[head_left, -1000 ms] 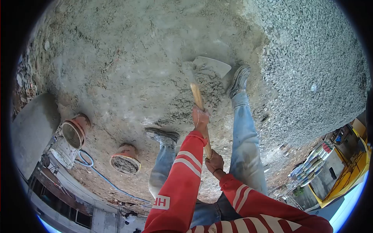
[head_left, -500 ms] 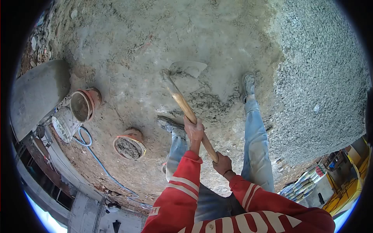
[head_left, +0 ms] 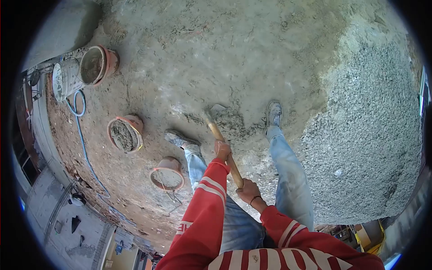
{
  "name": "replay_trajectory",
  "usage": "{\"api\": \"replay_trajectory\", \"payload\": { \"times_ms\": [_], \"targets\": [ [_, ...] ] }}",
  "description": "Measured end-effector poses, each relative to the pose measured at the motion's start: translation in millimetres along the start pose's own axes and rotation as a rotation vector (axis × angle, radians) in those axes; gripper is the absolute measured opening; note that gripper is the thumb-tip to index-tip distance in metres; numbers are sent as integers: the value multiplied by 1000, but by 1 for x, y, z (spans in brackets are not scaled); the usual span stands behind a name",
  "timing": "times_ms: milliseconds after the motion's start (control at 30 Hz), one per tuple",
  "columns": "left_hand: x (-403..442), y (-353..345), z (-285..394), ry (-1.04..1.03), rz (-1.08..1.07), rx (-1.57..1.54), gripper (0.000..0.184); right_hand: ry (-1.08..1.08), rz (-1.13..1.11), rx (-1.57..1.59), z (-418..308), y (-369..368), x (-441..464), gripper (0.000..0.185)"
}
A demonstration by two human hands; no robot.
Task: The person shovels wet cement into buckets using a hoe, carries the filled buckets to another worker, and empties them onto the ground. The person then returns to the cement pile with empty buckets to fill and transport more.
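Observation:
My left hand (head_left: 222,150) is wrapped round the middle of a wooden shovel handle (head_left: 235,171). My right hand (head_left: 247,191) grips the handle's upper end, close to my body. The shovel blade (head_left: 218,108) is low in a patch of wet grey mortar (head_left: 231,122), which covers most of it. This patch lies between my two shoes, on ground smeared with grey mix.
An orange bucket of mix (head_left: 124,136) stands left of my feet, another bucket (head_left: 167,174) nearer me. Farther left are a third bucket (head_left: 92,66), a white bucket (head_left: 67,78) and a blue hose (head_left: 85,150). A gravel pile (head_left: 364,135) rises on the right.
The shovel blade has come back toward me from farther out and now sits in the mortar. The view has turned, showing another bucket on the left. Both hands have kept hold of the handle.

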State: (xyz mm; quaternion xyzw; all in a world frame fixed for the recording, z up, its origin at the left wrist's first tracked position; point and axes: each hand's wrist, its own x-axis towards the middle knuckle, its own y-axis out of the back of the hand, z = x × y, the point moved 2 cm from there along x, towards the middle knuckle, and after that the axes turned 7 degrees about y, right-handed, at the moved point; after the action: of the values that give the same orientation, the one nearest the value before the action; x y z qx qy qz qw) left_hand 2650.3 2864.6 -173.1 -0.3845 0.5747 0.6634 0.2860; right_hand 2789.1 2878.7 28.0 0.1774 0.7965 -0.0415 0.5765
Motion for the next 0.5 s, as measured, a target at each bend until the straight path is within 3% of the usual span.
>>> {"api": "replay_trajectory", "payload": {
  "times_ms": [200, 267, 300, 367, 433, 500],
  "targets": [
    [-18, 4, -4, 123, -356, -388, 18, 22, 35, -208, -6, 5, -9, 30],
    [-2, -8, -13, 99, -452, -520, 17, 57, 52, -250, -39, 3, -11, 20],
    [17, -34, -29, 59, -504, -594, 17, 39, 24, -229, -42, -4, -11, 28],
    [24, -35, -31, 188, -535, -742, 18, 48, -22, -257, -76, -24, -14, 36],
    [6, 25, -26, 256, -599, -897, 16, -123, -8, -163, -137, -43, -42, 34],
    [-9, 80, -33, 308, -687, -1034, 14, -93, 14, -281, -164, -75, -61, 33]
  ]
}}
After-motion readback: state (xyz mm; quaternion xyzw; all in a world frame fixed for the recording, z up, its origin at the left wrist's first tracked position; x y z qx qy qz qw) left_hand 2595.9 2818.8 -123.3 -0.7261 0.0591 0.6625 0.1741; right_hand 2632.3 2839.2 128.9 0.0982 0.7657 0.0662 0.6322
